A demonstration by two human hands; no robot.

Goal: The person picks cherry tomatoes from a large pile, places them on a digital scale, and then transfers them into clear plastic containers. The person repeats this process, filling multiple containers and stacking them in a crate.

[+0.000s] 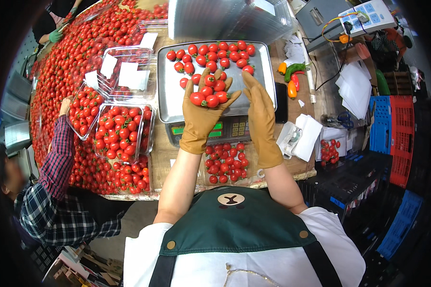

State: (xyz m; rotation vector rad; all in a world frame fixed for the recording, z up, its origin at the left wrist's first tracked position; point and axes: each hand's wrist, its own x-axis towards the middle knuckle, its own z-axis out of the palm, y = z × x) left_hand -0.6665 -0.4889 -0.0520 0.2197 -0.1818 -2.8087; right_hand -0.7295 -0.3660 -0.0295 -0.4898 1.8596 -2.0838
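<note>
Several red cherry tomatoes [212, 100] rest in the upturned palm of my left hand [200, 122], which wears a tan glove. My right hand [263, 125], gloved alike, is held edge-on just to the right with nothing visible in it. Both hands are over the front part of a metal tray [171, 104]. Loose cherry tomatoes [222, 54] lie across the tray's far half. Beneath the tray is a digital scale [240, 130] with lit green displays, partly hidden by my left wrist. Between my forearms, a clear plastic box [207, 179] of cherry tomatoes sits near the table edge.
On the left, filled clear clamshells [142, 136] stand before a large tomato heap [57, 93]. A co-worker's hand [65, 104] touches one box; another's green glove [56, 35] is farther back. Stacked clear containers [226, 21] rise behind the tray. Peppers [292, 77] and paper slips [305, 134] lie right.
</note>
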